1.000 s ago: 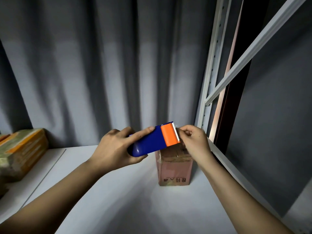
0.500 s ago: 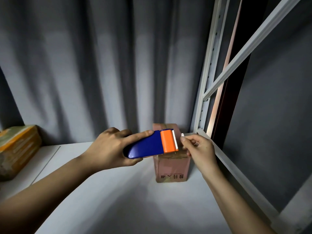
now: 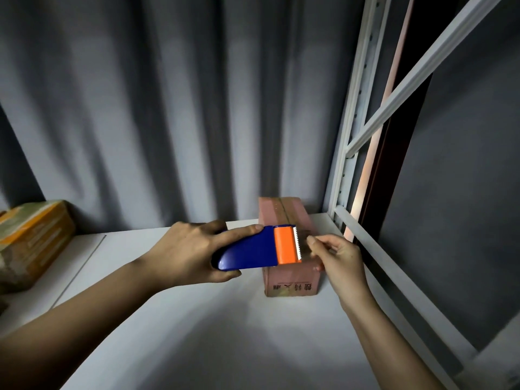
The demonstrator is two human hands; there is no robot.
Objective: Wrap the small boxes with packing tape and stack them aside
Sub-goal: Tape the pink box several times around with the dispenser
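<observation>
Two bare forearms, no sleeves visible. Left hand (image 3: 191, 250) and right hand (image 3: 339, 257): no gloves, rings or watches.

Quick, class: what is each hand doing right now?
Left hand: grips the tape dispenser.
Right hand: fingers pinched at the dispenser's blade, probably on the tape end; the tape itself cannot be made out.

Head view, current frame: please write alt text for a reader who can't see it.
A person's left hand grips a blue and orange tape dispenser over a small pink box on a white shelf, while the right hand pinches at the tape end by the toothed blade. A taped parcel lies at far left, before a grey curtain.
</observation>
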